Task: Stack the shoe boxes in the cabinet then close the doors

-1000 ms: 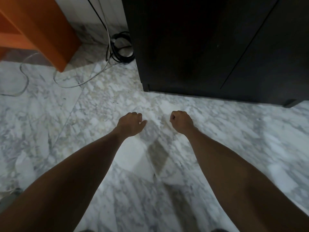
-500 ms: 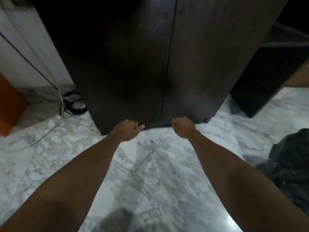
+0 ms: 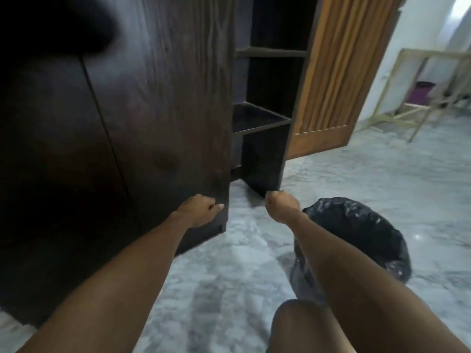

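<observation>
A tall dark wooden cabinet [image 3: 158, 103] fills the left and centre of the head view, its two near doors closed. Beside it on the right is an open section with dark shelves [image 3: 260, 118] that hold nothing I can see, and its light slatted door [image 3: 334, 80] is swung wide open. No shoe boxes are in view. My left hand [image 3: 200, 210] is a loose fist in front of the cabinet's lower right corner. My right hand [image 3: 280, 206] is a closed fist just below the open section's bottom edge. Neither hand holds anything.
A bin lined with a black plastic bag [image 3: 356, 233] stands on the marble floor [image 3: 229, 263] just right of my right forearm. A light wooden frame [image 3: 420, 93] stands at the far right by a white wall. My knee [image 3: 300, 324] shows at the bottom.
My view has swung right and up: the orange furniture and the cables have left the frame, and the open shelf section, its slatted door and the black bin have come in. Both fists stay closed.
</observation>
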